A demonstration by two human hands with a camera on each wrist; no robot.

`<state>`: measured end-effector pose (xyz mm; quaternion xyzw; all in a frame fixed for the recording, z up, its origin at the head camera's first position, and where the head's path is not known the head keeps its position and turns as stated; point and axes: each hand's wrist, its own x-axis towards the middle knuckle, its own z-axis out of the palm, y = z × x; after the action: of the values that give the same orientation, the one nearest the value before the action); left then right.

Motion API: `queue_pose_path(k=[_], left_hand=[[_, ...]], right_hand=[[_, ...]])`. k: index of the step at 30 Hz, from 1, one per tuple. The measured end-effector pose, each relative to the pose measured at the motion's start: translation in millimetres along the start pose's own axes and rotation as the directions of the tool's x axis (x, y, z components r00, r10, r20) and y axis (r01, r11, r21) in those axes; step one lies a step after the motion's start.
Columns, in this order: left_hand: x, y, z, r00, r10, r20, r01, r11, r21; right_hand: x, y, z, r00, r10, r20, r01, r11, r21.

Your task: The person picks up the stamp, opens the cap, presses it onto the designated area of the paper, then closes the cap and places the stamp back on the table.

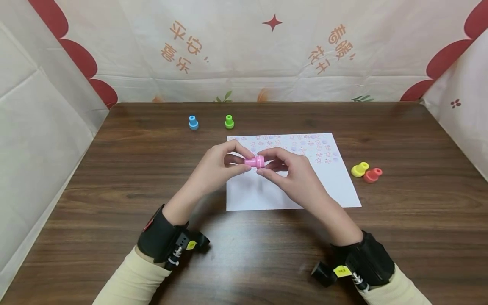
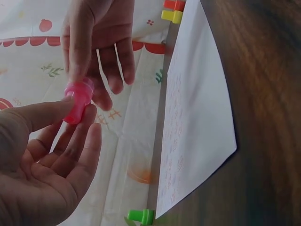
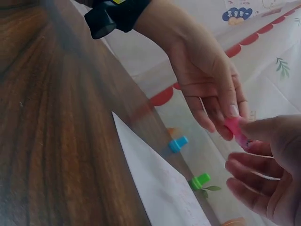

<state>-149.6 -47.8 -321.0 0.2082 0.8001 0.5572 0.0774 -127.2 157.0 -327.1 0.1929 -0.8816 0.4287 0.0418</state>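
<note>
Both hands meet over the sheet of paper, at a small pink stamp [image 1: 255, 162] lying sideways in the air. My left hand [image 1: 217, 169] pinches its narrow handle between thumb and fingers. From the other side, the thumb and fingers of my right hand [image 1: 295, 173] grip the wide end. In the left wrist view the pink stamp [image 2: 79, 101] shows between the fingertips of both hands. Below them lies the white paper [image 1: 259, 197], with rows of small red and purple prints across its upper part.
A blue stamp [image 1: 193, 123] and a green stamp [image 1: 229, 122] stand at the back of the brown table [image 1: 133, 169]. Right of the paper, a yellow stamp [image 1: 359, 170] and a red stamp [image 1: 372, 175] lie close together. A printed white cloth [image 1: 236, 51] hangs behind the table.
</note>
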Motion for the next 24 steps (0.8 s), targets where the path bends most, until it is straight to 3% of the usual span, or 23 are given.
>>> queue_pose_path(k=[14, 24], left_hand=[[-6.4, -4.8, 4.1, 1.000, 0.003, 0.004, -0.003, 0.999, -0.053], [-5.7, -8.1, 4.6, 1.000, 0.023, -0.009, -0.023, 0.997, -0.068]], right_hand=[[-2.7, 2.4, 1.4, 0.999, -0.041, -0.010, 0.042, 0.998, 0.038], [-2.1, 4.7, -3.1, 1.000, -0.018, -0.002, 0.018, 1.000, 0.013]])
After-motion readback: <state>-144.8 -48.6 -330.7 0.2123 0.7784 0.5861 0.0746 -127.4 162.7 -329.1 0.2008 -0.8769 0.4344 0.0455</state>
